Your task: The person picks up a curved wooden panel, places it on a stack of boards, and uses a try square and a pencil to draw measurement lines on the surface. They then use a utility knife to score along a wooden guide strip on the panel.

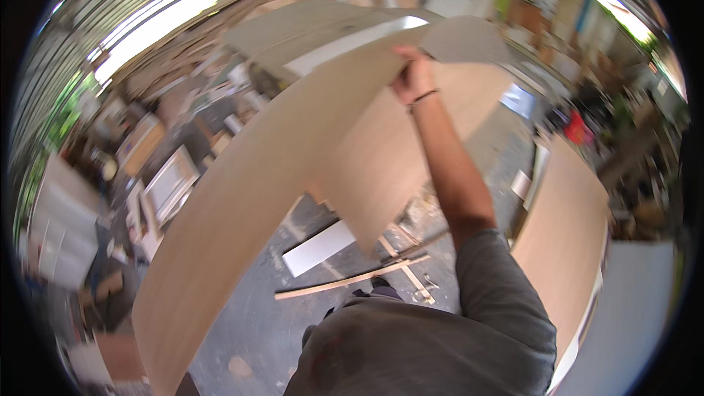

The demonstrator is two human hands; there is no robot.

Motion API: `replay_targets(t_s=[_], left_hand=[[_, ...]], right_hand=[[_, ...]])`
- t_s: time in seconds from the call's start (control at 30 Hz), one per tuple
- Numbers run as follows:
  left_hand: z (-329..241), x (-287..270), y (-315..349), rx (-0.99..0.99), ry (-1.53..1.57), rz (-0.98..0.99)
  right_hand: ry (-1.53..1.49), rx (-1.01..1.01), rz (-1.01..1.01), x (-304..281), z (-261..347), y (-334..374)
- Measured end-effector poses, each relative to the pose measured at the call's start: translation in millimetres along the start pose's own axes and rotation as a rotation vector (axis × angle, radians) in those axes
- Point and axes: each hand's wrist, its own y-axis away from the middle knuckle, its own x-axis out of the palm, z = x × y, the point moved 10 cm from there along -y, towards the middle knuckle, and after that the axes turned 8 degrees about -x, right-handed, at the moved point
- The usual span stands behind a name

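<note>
A long, thin plywood sheet [235,183] sweeps from the lower left up to the top centre, tilted and bowed by the lens. My right hand [415,81], a dark band at its wrist, is closed on the sheet's upper right edge, with the arm stretched far forward. Just beneath that hand is a second pale wooden panel [389,147], its corner pointing down toward the floor. My left hand does not show; the sheet covers much of that side.
A white board [319,248] and thin wooden strips [352,279] lie on the grey floor [249,330] by my feet. Another wooden panel [565,227] stands at the right. Frames [170,183] and scraps crowd the left; a large board [315,29] lies ahead.
</note>
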Motion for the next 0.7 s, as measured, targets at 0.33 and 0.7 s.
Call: replay_targets(t_s=[0.33, 0.7], left_hand=[[-95, -137, -20, -0.043, -0.091, -0.077], [-115, -171, -1, 0.051, -0.002, -0.243]], right_hand=[[-0.032, 0.135, 0.415, 191, -36, -38], [-0.031, 0.208, 0.677, 443, -213, -96]])
